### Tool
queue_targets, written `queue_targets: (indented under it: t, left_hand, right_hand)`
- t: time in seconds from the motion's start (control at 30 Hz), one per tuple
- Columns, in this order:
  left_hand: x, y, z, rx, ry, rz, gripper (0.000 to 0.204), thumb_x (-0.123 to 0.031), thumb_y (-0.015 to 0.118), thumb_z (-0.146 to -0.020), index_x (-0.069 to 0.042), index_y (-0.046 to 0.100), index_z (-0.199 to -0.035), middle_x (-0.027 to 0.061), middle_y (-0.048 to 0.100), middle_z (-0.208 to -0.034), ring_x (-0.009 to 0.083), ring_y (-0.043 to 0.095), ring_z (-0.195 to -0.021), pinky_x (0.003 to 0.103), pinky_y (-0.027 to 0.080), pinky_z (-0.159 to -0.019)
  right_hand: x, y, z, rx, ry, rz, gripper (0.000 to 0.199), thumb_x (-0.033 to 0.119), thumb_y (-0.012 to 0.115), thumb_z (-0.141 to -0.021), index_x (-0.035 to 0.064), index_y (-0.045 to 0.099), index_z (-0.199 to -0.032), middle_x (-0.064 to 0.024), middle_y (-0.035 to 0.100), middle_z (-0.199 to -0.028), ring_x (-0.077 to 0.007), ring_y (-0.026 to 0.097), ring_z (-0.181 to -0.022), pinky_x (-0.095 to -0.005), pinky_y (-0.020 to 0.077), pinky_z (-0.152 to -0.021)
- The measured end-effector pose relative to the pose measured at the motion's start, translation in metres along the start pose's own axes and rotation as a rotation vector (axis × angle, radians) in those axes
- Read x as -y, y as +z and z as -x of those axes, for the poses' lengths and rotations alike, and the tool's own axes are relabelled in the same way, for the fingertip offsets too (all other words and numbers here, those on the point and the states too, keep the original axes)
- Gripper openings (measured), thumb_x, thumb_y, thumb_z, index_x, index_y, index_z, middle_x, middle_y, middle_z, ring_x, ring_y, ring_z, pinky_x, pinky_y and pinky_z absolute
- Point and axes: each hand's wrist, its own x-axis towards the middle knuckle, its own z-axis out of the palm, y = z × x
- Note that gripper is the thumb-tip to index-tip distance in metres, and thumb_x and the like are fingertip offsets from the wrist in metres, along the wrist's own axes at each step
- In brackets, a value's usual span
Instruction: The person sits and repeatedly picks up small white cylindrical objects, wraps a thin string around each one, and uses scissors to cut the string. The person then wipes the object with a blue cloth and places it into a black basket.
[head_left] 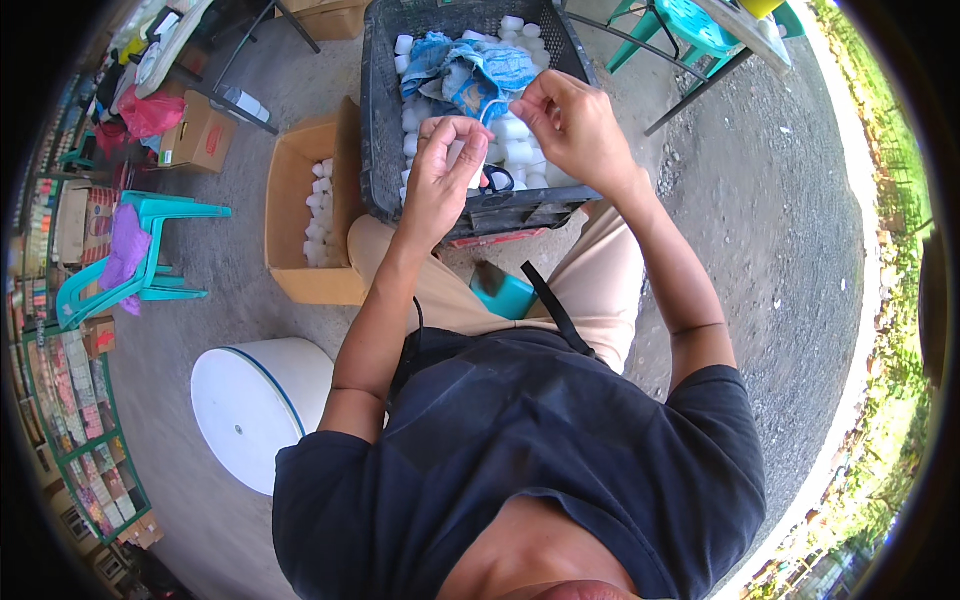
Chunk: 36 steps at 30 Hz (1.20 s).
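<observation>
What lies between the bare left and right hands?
In the head view, a thin, curved white strip bridges the left hand and the right hand.

Two hands (447, 178) (585, 130), one crate (380, 120)

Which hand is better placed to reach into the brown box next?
Probably the left hand: it is nearer the open brown cardboard box, on the person's left. The right hand is farther away, pinching a thin white curved strip.

Box (318, 287) left of crate (522, 207)
</observation>
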Motion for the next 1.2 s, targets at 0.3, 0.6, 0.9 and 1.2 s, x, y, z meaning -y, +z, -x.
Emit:
queue_targets:
  t: [0.3, 0.6, 0.9, 1.2]
  left_hand:
    - [-0.004, 0.002, -0.011, 0.032, -0.141, 0.153, 0.023, -0.024, 0.058, -0.095, -0.002, 0.061, -0.097, 0.0038, 0.062, -0.079, 0.0069, 0.053, -0.054, 0.021, 0.043, -0.046]
    - [-0.006, 0.002, -0.01, 0.126, 0.002, -0.005, 0.016, -0.019, 0.057, -0.095, -0.004, 0.058, -0.094, 0.0005, 0.059, -0.075, 0.0048, 0.05, -0.057, 0.02, 0.042, -0.049]
    - [-0.012, -0.002, -0.011, 0.141, 0.195, -0.395, 0.011, -0.014, 0.059, -0.093, -0.003, 0.058, -0.093, 0.0019, 0.059, -0.075, 0.0079, 0.054, -0.063, 0.025, 0.043, -0.054]
    - [-0.011, 0.001, -0.006, 0.123, 0.208, -0.356, 0.016, -0.018, 0.06, -0.093, -0.003, 0.056, -0.087, 0.0039, 0.062, -0.076, 0.0103, 0.055, -0.066, 0.027, 0.046, -0.059]
  right_hand:
    - [0.01, 0.003, 0.014, 0.071, -0.269, 0.057, 0.016, -0.001, 0.065, -0.074, 0.0037, 0.056, -0.088, -0.0112, 0.056, -0.084, -0.0312, 0.059, -0.083, -0.0398, 0.0501, -0.069]
    - [0.019, 0.008, 0.023, -0.092, 0.041, -0.243, 0.012, -0.005, 0.07, -0.075, 0.0011, 0.066, -0.085, -0.0087, 0.064, -0.085, -0.0194, 0.064, -0.078, -0.0295, 0.0503, -0.069]
    - [0.015, 0.033, 0.038, -0.222, 0.27, -0.595, 0.012, 0.001, 0.07, -0.077, 0.0011, 0.07, -0.089, -0.0081, 0.068, -0.088, -0.0154, 0.067, -0.079, -0.027, 0.0539, -0.074]
    - [0.018, 0.026, 0.042, -0.153, 0.258, -0.626, 0.009, 0.002, 0.069, -0.081, -0.0002, 0.069, -0.089, -0.0083, 0.066, -0.089, -0.0156, 0.065, -0.083, -0.0296, 0.0536, -0.076]
